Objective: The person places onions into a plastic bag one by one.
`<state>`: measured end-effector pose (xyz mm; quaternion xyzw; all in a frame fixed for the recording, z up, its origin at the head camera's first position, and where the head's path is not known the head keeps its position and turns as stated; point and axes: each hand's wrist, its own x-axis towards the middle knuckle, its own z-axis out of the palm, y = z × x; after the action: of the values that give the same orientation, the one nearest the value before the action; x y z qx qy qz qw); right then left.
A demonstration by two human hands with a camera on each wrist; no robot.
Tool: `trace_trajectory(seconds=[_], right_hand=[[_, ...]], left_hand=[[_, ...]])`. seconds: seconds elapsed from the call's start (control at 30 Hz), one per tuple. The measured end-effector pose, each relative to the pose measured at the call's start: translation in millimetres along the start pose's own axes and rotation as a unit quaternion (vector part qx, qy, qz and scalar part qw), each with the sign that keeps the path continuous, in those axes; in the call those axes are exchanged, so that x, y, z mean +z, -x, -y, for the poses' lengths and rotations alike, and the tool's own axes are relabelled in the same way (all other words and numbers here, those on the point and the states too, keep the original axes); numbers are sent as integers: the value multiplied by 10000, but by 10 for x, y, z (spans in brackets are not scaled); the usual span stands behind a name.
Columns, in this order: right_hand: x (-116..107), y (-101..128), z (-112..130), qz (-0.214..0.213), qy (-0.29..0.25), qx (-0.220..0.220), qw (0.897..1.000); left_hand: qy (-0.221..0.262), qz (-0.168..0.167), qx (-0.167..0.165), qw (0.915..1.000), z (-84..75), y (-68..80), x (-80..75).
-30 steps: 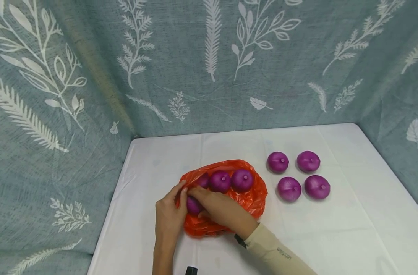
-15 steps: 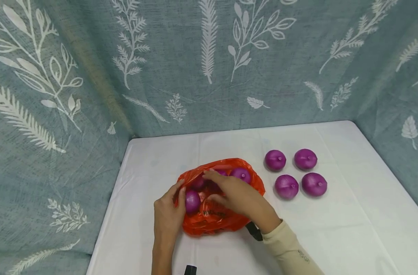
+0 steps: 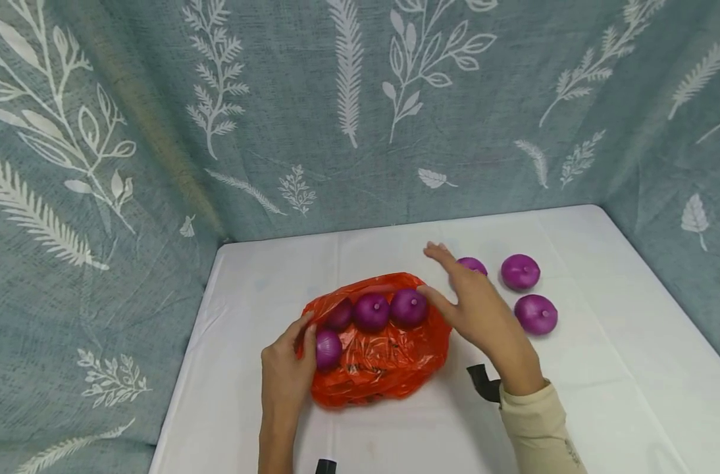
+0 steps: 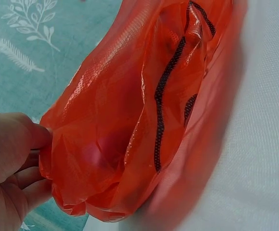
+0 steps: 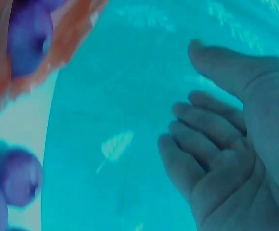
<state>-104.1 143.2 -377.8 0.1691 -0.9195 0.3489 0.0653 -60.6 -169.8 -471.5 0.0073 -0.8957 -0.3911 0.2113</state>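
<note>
An orange-red plastic bag (image 3: 389, 362) lies open on the white table (image 3: 603, 408) with several purple onions in it, among them one (image 3: 409, 307) at its right edge and one (image 3: 328, 349) by my left thumb. My left hand (image 3: 295, 349) pinches the bag's left edge; in the left wrist view its fingers (image 4: 19, 163) grip the bag's crumpled film (image 4: 144, 106). My right hand (image 3: 463, 296) hovers open and empty over the loose onions right of the bag, partly hiding one (image 3: 472, 264). Two more loose onions (image 3: 520, 272) (image 3: 536, 314) lie beyond it. The right wrist view shows that hand (image 5: 226, 144) empty.
A blue-grey leaf-patterned curtain (image 3: 360, 118) walls the table at the back and on both sides. A black strap (image 3: 484, 385) shows at my right wrist. White tabletop runs behind the bag and along the right side.
My right hand has come out of the bag and moved right, over the loose onions, now covering one of them. My left hand has kept its hold on the bag's edge.
</note>
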Motion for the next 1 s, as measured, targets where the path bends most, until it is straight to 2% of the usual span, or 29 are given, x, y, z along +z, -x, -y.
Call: trace_trajectory(seconds=[0.1, 0.23, 0.5, 0.73, 1.0], right_hand=[[-126, 47, -88, -578, 132, 311, 9978], [-272, 127, -198, -1267, 166, 743, 9890], [-457, 359, -405, -2345, 187, 1555, 9594], [-488, 557, -601, -2502, 172, 2276, 9409], [-413, 726, -790, -2399, 200, 2750, 9308]], left_hand=[[0, 22, 23, 10000, 4, -11, -1], [15, 60, 43, 10000, 12, -21, -1], [18, 35, 83, 10000, 25, -25, -13], [48, -5, 84, 10000, 39, -27, -21], [144, 88, -44, 9998, 43, -48, -25]])
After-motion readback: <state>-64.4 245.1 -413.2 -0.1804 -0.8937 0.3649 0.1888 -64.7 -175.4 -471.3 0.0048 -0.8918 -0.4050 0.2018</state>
